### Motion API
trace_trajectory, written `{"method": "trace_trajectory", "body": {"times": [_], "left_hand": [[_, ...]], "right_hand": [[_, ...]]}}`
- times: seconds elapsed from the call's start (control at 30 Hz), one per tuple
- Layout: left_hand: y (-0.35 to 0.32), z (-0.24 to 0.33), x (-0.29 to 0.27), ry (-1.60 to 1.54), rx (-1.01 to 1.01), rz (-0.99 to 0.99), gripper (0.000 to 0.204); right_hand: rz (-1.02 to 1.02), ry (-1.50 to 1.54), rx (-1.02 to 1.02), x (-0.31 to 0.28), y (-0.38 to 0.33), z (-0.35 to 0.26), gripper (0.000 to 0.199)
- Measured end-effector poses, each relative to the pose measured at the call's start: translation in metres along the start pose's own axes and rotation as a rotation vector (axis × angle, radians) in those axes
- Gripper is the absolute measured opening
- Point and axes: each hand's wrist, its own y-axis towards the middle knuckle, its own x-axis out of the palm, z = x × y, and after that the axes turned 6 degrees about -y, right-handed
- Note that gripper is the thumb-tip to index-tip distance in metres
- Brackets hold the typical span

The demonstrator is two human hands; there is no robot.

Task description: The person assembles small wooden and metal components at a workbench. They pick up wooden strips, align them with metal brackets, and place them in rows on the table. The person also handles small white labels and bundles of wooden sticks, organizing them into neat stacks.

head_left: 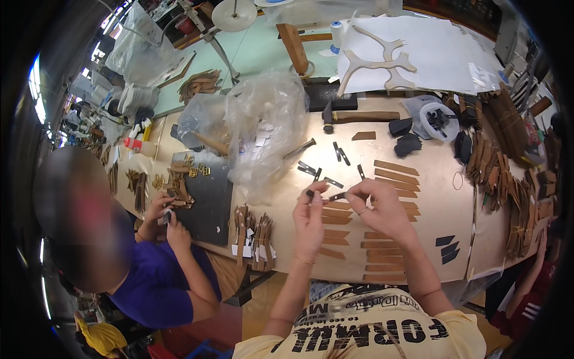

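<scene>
Over the table, both my hands are raised close together with fingers pinched. My right hand (378, 206) grips a small black strip (337, 197) with a metal piece on it, its free end pointing toward the left hand. Between the fingertips of my left hand (308, 218) is a small black piece (310, 193); its exact kind is too small to make out. Just beyond the hands lie several similar black strips (333, 182) with metal pieces. Brown leather strips (385, 259) with slanted ends are laid out in rows beneath and beside my hands.
A hammer (366, 116) lies farther back, near a white tub (443, 133) of black pieces. Left of my hands sits a clear plastic bag (263, 137). Bundled strips (254, 236) stand at the near edge. A co-worker (161, 281) handles pieces at the left.
</scene>
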Motion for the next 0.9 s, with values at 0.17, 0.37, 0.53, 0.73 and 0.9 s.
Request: {"method": "trace_trajectory", "body": {"times": [0.17,0.37,0.53,0.73,0.9], "left_hand": [[-0.007,-0.013,0.009,-0.319,-0.299,-0.197,0.032],[-0.005,-0.014,0.002,-0.62,-0.501,-0.23,0.03],[-0.005,-0.008,0.009,-0.073,-0.22,-0.147,0.027],[-0.005,-0.003,0.008,0.018,-0.163,-0.165,0.03],[-0.006,0.002,0.011,0.083,0.007,0.121,0.024]], "right_hand": [[-0.124,0.133,0.195,0.009,0.003,-0.004,0.018],[-0.056,0.037,0.143,0.009,0.004,0.004,0.021],[-0.012,-0.004,0.088,0.001,0.009,0.008,0.019],[0.034,0.003,-0.056,0.003,0.01,0.009,0.014],[0.182,0.11,0.139,0.002,0.012,0.011,0.015]]}}
